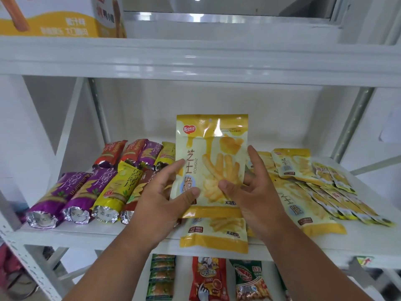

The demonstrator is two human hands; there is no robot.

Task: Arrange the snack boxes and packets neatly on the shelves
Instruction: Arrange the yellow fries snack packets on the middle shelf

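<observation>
- Held packet (211,161): a pale yellow snack packet printed with fries, held upright above the front edge of the middle shelf (134,234), printed face toward the person.
- Left hand (167,194): grips the packet's lower left edge, thumb across the front face, fingers curled behind.
- Right hand (251,187): grips the packet's lower right edge, thumb pressed on the front, fingers wrapped round the right side.
- Lying packet (217,233): same design, flat on the shelf directly below the held one; its lower end overhangs the shelf's front edge.
- Large yellow packet (303,205): same print, flat on the shelf just right of the right hand, reaching toward the front edge.
- Small yellow packets (338,192): an overlapping row toward the shelf's right edge; one more yellow fries packet (293,164) lies behind them.
- Tube packs (86,192): purple, yellow and brown rolls with foil ends, lying side by side at the shelf's left half, foil ends toward the front edge; a second row of red, purple and yellow rolls (134,153) lies behind, toward the rear.
- Top shelf (195,59): carries a yellow-and-white carton (54,18) at its left end.
- Lower shelf packets: green stacked packs (161,276), a red packet (208,279) and a green-and-red packet (249,281) stand side by side beneath the middle shelf.
</observation>
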